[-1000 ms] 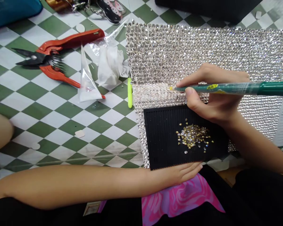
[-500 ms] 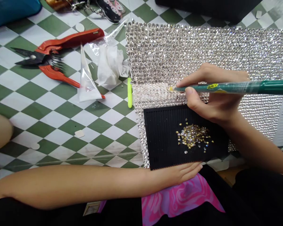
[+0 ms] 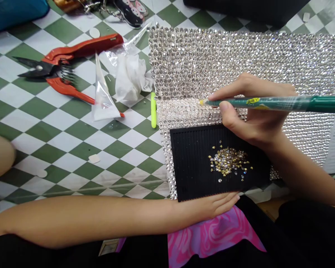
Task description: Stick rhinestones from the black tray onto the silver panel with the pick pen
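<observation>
Green-barrelled, the pen (image 3: pixel 281 104) is being pinched by the fingers of the right hand (image 3: pixel 259 120), its tip probably wanting light, steady aim at the pale rows (image 3: pixel 180 108) of the glittering sheet (image 3: pixel 240 56), upper right, while the left hand (image 3: pixel 212 206), unclenched, is lying along the black tray (image 3: pixel 195 163).

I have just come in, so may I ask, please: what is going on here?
The person's right hand grips a green pen-like tool, its yellow tip at a paler band of the glittering sheet. The left hand lies flat along the near edge of a black ridged tray, which overlaps the sheet and holds small stones. Red-handled pruners lie to the left.
</observation>
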`<state>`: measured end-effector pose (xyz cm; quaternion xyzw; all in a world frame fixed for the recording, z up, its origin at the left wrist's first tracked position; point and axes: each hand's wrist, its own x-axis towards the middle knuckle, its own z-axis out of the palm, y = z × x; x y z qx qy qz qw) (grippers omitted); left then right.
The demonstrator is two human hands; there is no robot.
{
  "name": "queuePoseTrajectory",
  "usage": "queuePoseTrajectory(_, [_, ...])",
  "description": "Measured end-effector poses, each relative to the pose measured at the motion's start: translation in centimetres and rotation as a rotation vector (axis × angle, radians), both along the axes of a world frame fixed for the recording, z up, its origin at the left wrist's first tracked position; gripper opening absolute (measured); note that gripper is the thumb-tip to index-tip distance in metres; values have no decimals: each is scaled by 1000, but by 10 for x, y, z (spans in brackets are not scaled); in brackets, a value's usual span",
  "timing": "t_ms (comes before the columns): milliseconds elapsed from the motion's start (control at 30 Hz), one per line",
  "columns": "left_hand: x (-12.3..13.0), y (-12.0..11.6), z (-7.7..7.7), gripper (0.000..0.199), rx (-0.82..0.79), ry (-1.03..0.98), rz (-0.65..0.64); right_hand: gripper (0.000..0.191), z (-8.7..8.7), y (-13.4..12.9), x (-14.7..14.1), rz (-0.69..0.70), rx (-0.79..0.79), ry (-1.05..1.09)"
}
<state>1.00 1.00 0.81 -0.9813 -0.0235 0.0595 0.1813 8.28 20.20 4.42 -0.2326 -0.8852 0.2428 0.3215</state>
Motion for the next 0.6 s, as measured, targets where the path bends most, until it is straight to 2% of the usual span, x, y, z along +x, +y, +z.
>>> queuePoseTrajectory(267, [2, -11, -4, 69, 98, 93, 40, 11, 0, 1, 0, 52, -25, -32])
queuePoseTrajectory(467, [9, -22, -12, 68, 203, 109, 63, 11, 0, 0, 0, -5, -31, -25])
queuePoseTrajectory(600, [12, -27, -17, 70, 279, 107, 65, 11, 2, 1, 0, 22, -19, -49])
